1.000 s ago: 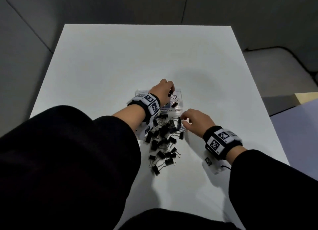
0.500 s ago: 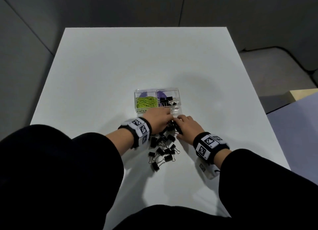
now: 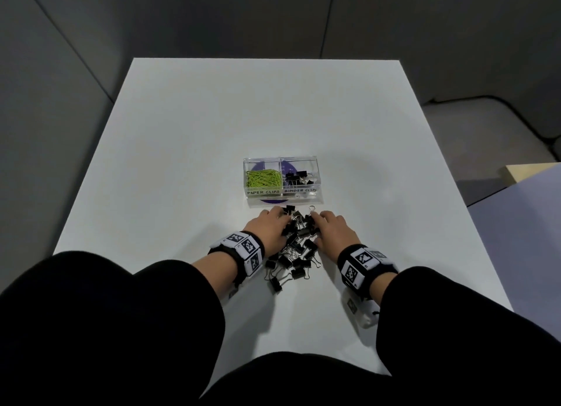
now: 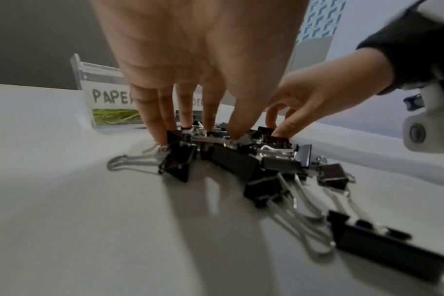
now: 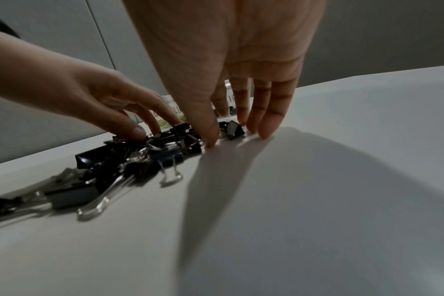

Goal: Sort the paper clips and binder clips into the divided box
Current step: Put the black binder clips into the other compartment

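A white table (image 3: 188, 150) stands against grey walls. On it sits a clear divided box (image 3: 281, 190), labelled PAPER CLIPS and BINDER CLIPS; green paper clips (image 3: 263, 178) fill its left compartment and a few black clips lie in the right. Just in front of the box is a heap of black binder clips (image 3: 296, 248) with silver wire handles. The left hand (image 3: 268, 226) and right hand (image 3: 334, 228) flank the heap's far end, palms down. Both hands' fingers (image 4: 162, 120) are spread and nearly straight, tips pressing on the clips or the table, clamped on nothing.
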`<state>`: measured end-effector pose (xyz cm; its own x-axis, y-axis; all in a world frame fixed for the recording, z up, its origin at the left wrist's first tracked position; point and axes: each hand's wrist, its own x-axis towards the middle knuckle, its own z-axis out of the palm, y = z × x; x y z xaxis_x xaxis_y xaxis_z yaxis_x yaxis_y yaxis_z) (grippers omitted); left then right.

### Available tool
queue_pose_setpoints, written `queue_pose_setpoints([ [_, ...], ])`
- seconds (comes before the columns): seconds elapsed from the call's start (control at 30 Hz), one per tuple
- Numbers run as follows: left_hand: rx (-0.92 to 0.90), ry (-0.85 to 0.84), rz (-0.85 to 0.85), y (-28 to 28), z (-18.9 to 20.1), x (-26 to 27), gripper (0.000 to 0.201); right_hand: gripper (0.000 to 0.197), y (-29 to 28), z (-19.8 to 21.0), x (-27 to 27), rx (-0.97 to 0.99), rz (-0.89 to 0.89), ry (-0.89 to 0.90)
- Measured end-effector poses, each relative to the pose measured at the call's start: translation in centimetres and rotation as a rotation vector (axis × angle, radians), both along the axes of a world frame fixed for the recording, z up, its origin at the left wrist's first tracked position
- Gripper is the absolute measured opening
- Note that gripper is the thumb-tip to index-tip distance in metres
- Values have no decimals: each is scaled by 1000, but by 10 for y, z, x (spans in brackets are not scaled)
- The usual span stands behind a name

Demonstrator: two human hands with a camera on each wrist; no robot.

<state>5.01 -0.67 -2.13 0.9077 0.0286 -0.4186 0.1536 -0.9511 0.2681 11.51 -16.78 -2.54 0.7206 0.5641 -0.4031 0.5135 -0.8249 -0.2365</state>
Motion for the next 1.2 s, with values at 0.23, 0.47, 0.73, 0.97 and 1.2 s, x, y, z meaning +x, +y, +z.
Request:
queue_pose_setpoints([
  [0.23,28,58,-144,-1,3,-19,71,60,-3,4,-11,-20,49,8],
  [0.47,105,105,-59,12,7,-39,88,86,-12,7,-18,-110,109,82],
  [0.73,-80,76,96,0,2,-40,78,90,-2,4,-25,-38,24,132],
  [0.97,-252,94,233,-2,-2,-32,67,72,5,6,-17,11,-43,229],
  [1.2,-261,97,181,-12,-3,-27,67,57,7,4,-16,-18,9,203],
])
